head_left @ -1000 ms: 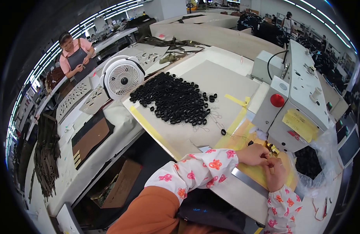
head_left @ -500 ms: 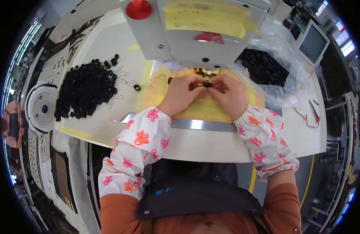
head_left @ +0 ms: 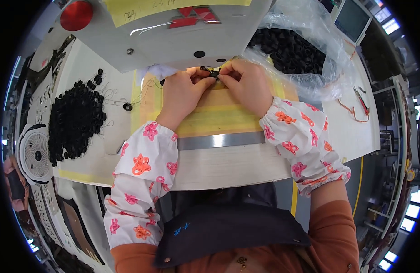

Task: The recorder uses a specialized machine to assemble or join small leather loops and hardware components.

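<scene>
Both my hands meet under the head of a sewing machine (head_left: 169, 32), at its lit needle area. A small black loop-like piece (head_left: 214, 74) is pinched between their fingertips. My left hand (head_left: 180, 93) grips its left side with thumb and forefinger, and my right hand (head_left: 247, 84) its right side. The needle and most of the piece are hidden by fingers and the machine head. Beneath the hands lies a work plate covered in yellow tape (head_left: 219, 116). Another black piece with loose threads (head_left: 127, 106) rests left of my left hand.
A heap of similar black pieces (head_left: 76, 123) lies on the table's left, beside a white fan (head_left: 36, 154). At the right, a clear plastic bag (head_left: 330, 86) holds black loops (head_left: 289, 50). Red-handled thread snips (head_left: 363, 103) lie farther right. A metal strip (head_left: 219, 141) edges the plate.
The whole view has shifted and tilted, so the machine head appears nearer and farther left. My hands stay together at the needle area, still pinching the small black piece.
</scene>
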Demonstrator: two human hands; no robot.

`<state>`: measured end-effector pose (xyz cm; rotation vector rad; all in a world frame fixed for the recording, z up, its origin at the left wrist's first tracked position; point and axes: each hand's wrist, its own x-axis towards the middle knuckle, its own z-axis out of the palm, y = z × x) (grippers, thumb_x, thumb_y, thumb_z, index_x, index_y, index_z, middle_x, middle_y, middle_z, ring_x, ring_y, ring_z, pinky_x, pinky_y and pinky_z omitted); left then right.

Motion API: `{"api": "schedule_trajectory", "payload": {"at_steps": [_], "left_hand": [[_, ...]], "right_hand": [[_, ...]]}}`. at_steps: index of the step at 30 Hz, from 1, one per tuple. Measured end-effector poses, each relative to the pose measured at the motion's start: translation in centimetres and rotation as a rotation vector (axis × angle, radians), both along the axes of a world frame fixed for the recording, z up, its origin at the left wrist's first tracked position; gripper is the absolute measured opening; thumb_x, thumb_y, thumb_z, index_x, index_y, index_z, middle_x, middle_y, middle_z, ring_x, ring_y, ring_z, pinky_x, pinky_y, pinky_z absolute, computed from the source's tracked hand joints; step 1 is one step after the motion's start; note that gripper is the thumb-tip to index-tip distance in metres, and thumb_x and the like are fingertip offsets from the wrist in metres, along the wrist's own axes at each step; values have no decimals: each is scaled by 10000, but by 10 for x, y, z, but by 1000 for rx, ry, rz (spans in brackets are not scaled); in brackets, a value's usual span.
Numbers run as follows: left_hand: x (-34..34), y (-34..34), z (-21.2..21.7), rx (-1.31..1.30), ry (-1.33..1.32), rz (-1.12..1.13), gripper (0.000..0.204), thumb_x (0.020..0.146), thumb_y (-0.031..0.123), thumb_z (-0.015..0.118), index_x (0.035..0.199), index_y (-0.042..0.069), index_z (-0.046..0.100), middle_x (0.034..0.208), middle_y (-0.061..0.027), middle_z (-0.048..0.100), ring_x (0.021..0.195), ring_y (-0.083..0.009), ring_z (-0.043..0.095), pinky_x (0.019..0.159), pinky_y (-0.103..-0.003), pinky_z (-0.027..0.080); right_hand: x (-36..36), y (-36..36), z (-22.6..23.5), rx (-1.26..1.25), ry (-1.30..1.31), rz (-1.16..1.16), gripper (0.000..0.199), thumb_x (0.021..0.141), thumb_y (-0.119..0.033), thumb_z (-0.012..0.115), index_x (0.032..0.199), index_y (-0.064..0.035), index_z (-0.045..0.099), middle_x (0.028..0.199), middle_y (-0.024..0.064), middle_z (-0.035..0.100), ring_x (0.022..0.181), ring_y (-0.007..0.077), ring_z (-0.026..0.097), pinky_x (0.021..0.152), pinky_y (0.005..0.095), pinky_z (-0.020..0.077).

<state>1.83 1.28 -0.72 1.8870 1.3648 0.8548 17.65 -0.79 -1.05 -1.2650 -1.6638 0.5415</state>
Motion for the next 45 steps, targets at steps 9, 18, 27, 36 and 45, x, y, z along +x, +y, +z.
{"api": "schedule_trajectory", "payload": {"at_steps": [9,18,27,36,45], "left_hand": [[-5,5,-1,-114,-47,38,256,755,266,614,836,25,650,639,-60,626,543,-108,561,536,-237,427],[-9,8,-7,-19,78,-34,246,768,292,598,837,62,652,651,-68,618,576,-189,572,550,-290,431],[-9,8,-8,69,37,-53,203,763,203,627,857,24,619,654,-27,586,578,-86,494,540,-243,388],[-6,9,-8,76,15,-58,198,757,211,631,817,23,616,587,-4,541,523,-87,453,494,-258,364],[-23,10,-9,173,18,-32,180,759,241,556,782,88,648,700,-95,613,649,-262,583,571,-368,438]], "right_hand": [[-2,7,-1,81,-65,-11,63,654,-36,608,661,0,557,593,123,562,561,273,552,521,337,429],[-3,3,12,34,-95,0,64,667,-23,599,657,14,547,604,148,567,550,291,558,512,346,435],[2,10,14,-83,-130,46,91,651,-28,618,644,15,539,573,146,560,519,286,563,486,335,440],[3,12,13,-106,-146,39,97,651,-39,625,636,13,545,575,141,563,518,264,568,491,314,442],[-10,19,17,-62,-263,30,115,663,-98,620,710,3,594,600,140,584,542,269,583,506,331,449]]}}
